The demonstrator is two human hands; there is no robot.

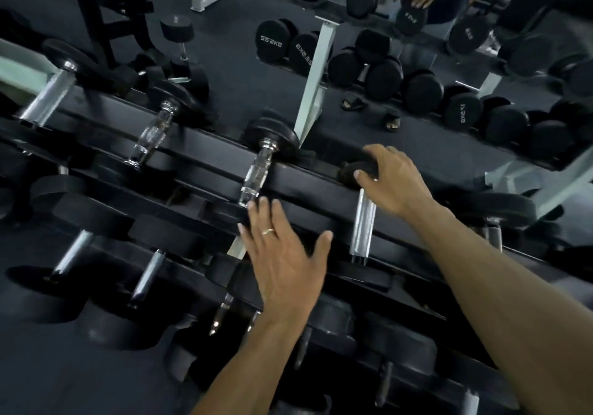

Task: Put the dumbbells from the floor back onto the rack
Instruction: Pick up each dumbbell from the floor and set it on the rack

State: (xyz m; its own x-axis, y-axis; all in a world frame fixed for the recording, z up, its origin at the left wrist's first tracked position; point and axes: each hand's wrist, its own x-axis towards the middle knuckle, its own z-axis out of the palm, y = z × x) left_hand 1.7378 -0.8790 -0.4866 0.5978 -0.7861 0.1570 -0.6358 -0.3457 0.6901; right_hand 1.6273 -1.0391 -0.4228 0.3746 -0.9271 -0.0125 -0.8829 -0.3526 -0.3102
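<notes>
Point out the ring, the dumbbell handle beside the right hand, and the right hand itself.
ring (268,231): head view, band on finger.
dumbbell handle (362,227): head view, mid chrome bar.
right hand (393,178): head view, back of hand.

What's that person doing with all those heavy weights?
A person is putting dumbbells on a rack. The right hand holds the far end of a dumbbell lying on the top shelf. The left hand rests open on the rack beside it. A mirror behind reflects more dumbbells.

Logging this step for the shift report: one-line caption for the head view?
Right hand grips the far head of a dumbbell lying across the rack; left hand open beside it.
</notes>
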